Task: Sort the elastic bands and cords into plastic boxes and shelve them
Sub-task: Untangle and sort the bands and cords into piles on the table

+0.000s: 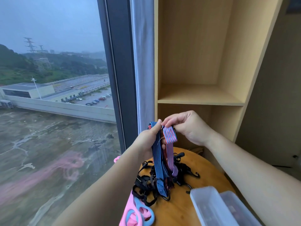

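Head view. Three striped bands hang in one bunch above the bench point(182, 207): a blue band point(157, 162), a red band point(164, 156) and a pink band point(170, 135). Their lower ends drop into a tangle of black cords point(146, 186) with hooks. The cords are too knotted to count. Two clear lidded boxes lie side by side at the bench's near right: the left box point(206, 204) and the right box point(237, 209), touching or nearly so. A heap of pink and pale blue loops point(136, 212) sits at the bench's near left edge, just beside the cords.

The left hand point(149, 139) is curled round the bunch near its top, with the thumb pressed up along the blue band. The right hand point(189, 128) pinches the folded top of the pink band between thumb and bent fingers. The two hands almost touch at the fingertips.

The bench is round and wooden, set between the window point(57, 79) on the left and the shelf unit point(198, 100) on the right. The unit's upper compartment stands open above the hands, and a lower one opens just behind them. A grey curtain point(143, 62) hangs between the window frame and the unit. The boxes reach the bench's near right edge, close under the right forearm.
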Motion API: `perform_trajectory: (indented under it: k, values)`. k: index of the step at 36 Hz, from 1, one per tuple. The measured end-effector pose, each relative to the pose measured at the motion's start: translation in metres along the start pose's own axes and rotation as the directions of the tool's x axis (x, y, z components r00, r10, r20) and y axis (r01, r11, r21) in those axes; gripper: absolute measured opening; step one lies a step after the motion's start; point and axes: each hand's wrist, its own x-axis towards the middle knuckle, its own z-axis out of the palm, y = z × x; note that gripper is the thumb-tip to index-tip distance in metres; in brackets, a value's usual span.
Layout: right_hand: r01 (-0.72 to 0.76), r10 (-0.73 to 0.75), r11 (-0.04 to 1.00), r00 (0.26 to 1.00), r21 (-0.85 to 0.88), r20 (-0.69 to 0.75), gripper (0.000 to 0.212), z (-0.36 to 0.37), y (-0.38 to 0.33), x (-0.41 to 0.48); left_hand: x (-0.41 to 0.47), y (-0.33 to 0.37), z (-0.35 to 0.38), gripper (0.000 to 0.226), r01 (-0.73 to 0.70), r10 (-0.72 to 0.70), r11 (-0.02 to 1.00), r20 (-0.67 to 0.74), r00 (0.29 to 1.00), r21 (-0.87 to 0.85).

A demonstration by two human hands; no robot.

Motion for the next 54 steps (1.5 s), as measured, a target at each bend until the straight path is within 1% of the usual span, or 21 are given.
perform_trajectory:
  k: [4, 6, 10, 11, 13, 15, 16, 19, 21, 23, 26, 28, 31, 35, 38, 41, 44, 46, 49, 52, 54]
  values:
    - [0.03, -0.02, 0.996, 0.993, -0.083, 0.117, 0.05, -0.002, 0.004, -0.013, 0.003, 0.002, -0.003, 0.042, 0.018, -0.013, 0.998, 0.073, 0.997, -0.065]
    - [0.034, -0.021, 0.994, 0.992, -0.101, 0.123, 0.046, -0.004, 0.003, -0.017, 0.006, 0.001, -0.005, 0.017, -0.009, 0.01, 1.0, 0.072, 0.997, -0.02]
    - [0.022, -0.043, 0.994, 0.98, -0.112, -0.192, 0.044, -0.015, 0.01, -0.014, 0.009, -0.002, -0.008, 0.005, -0.104, 0.104, 0.994, 0.0, 0.995, 0.035]
    - [-0.025, -0.01, 0.988, 0.974, -0.15, -0.228, 0.042, -0.019, 0.014, -0.013, 0.008, -0.003, -0.009, 0.007, -0.125, 0.125, 0.991, 0.009, 0.992, 0.043]
    - [-0.201, 0.162, 0.941, 0.974, -0.272, -0.157, 0.035, -0.023, 0.03, -0.014, 0.004, -0.002, -0.009, 0.008, -0.158, 0.156, 0.986, 0.044, 0.987, 0.051]
    - [-0.351, 0.352, 0.827, 0.932, -0.44, -0.081, 0.041, -0.021, 0.052, -0.016, -0.001, 0.0, -0.007, 0.007, -0.187, 0.183, 0.981, 0.078, 0.98, 0.053]
    - [-0.376, 0.394, 0.794, 0.917, -0.478, -0.067, 0.041, -0.017, 0.064, -0.017, -0.003, 0.001, -0.006, 0.009, -0.194, 0.189, 0.98, 0.094, 0.977, 0.048]
    - [-0.42, 0.433, 0.822, 0.899, -0.385, -0.056, 0.015, -0.003, 0.088, -0.018, -0.009, 0.004, -0.006, 0.026, -0.21, 0.201, 0.976, 0.138, 0.97, 0.053]
    - [-0.477, 0.48, 0.819, 0.874, -0.32, -0.075, 0.019, 0.002, 0.098, -0.019, -0.012, 0.003, -0.008, 0.031, -0.207, 0.195, 0.976, 0.159, 0.968, 0.066]
    - [-0.507, 0.501, 0.831, 0.861, -0.229, -0.086, 0.02, 0.005, 0.104, -0.02, -0.013, -0.001, -0.013, 0.021, -0.199, 0.186, 0.978, 0.17, 0.968, 0.065]
    - [-0.435, 0.41, 0.89, 0.895, -0.139, -0.177, 0.017, 0.003, 0.107, -0.019, -0.011, -0.008, -0.022, 0.007, -0.174, 0.167, 0.984, 0.158, 0.973, 0.029]
    - [-0.357, 0.322, 0.929, 0.912, -0.103, -0.255, 0.015, -0.002, 0.102, -0.014, -0.008, -0.012, -0.026, 0.015, -0.151, 0.143, 0.987, 0.152, 0.978, 0.045]
    - [-0.212, 0.132, 0.943, 0.945, -0.257, -0.298, 0.028, -0.008, 0.085, -0.004, -0.005, -0.014, -0.024, 0.023, -0.11, 0.099, 0.991, 0.139, 0.985, 0.074]
    - [0.017, -0.16, 0.782, 0.972, -0.624, -0.174, 0.026, -0.006, 0.051, 0.005, 0.001, -0.019, -0.021, 0.026, -0.084, 0.065, 0.987, 0.142, 0.988, 0.134]
    - [0.191, -0.301, 0.628, 0.954, -0.754, -0.01, 0.031, -0.004, 0.029, 0.01, 0.001, -0.019, -0.017, 0.048, -0.089, 0.066, 0.986, 0.164, 0.984, 0.141]
    - [0.301, -0.382, 0.462, 0.916, -0.834, 0.12, 0.025, -0.006, 0.016, 0.013, -0.002, -0.016, -0.012, 0.044, -0.1, 0.075, 0.985, 0.174, 0.982, 0.139]
    - [0.26, -0.381, 0.333, 0.917, -0.906, 0.123, 0.018, -0.009, 0.02, 0.009, -0.006, -0.009, -0.008, 0.019, -0.112, 0.088, 0.987, 0.205, 0.975, 0.113]
    - [0.183, -0.377, 0.303, 0.925, -0.935, 0.059, 0.015, -0.01, 0.031, 0.006, -0.01, -0.005, -0.005, 0.01, -0.128, 0.103, 0.986, 0.212, 0.972, 0.104]
    - [0.026, -0.271, 0.401, 0.958, -0.916, -0.091, 0.01, -0.009, 0.053, 0.005, -0.015, -0.003, -0.002, 0.013, -0.165, 0.14, 0.983, 0.255, 0.957, 0.08]
    - [-0.111, -0.088, 0.453, 0.982, -0.885, -0.169, 0.009, -0.013, 0.077, 0.003, -0.019, -0.006, -0.003, 0.011, -0.185, 0.153, 0.979, 0.289, 0.945, 0.084]
    - [-0.2, 0.07, 0.497, 0.979, -0.844, -0.191, 0.022, -0.019, 0.089, -0.001, -0.02, -0.008, -0.007, 0.01, -0.184, 0.147, 0.977, 0.285, 0.947, 0.109]
